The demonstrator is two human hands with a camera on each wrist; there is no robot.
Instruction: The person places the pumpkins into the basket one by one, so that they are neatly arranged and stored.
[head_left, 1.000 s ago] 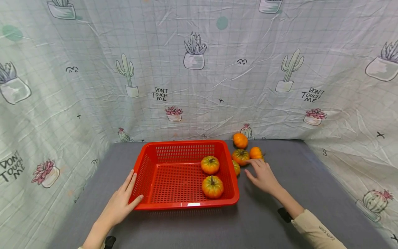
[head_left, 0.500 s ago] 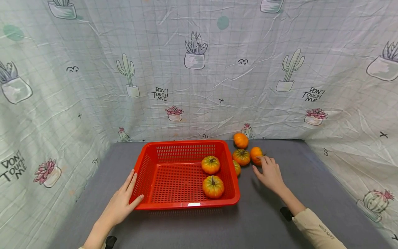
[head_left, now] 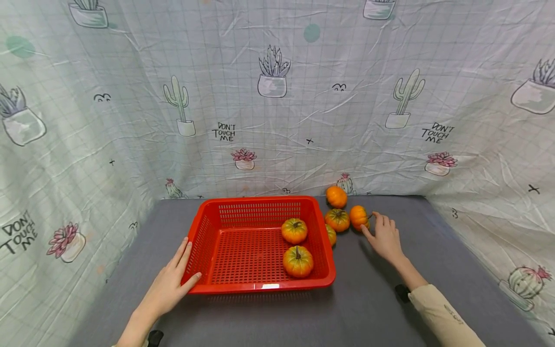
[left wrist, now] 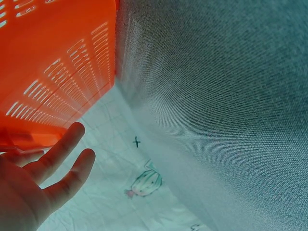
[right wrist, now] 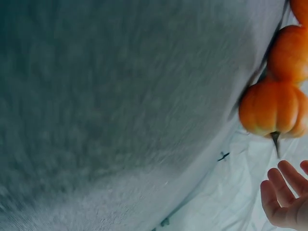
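Note:
My left hand [head_left: 166, 288] rests with extended fingers on the left rim of a red plastic basket [head_left: 234, 289]. In the left wrist view, fingers [left wrist: 62, 149] lie beside the slotted orange-looking wall. Inside the basket, on its right side, sit two small pumpkins, one farther back [head_left: 294, 230] and one nearer [head_left: 298, 261]. To the right of the basket, my right hand [head_left: 387, 241] is beside an orange pumpkin [head_left: 359, 217] lying on its side. Its stem [right wrist: 275, 143] points toward the hand; the right wrist view shows the fingers loosely bent and just short of it.
More pumpkins stand outside the basket's right wall: an orange one [head_left: 336, 197] at the back, a greenish-orange one [head_left: 337, 220], and one partly hidden by the rim [head_left: 331, 234]. Grey cloth [head_left: 347, 313] covers the table. A printed curtain [head_left: 303, 111] encloses the back and sides.
My right hand has moved right, from the greenish-orange pumpkin past the orange one to its stem side. The left hand and basket have stayed in place.

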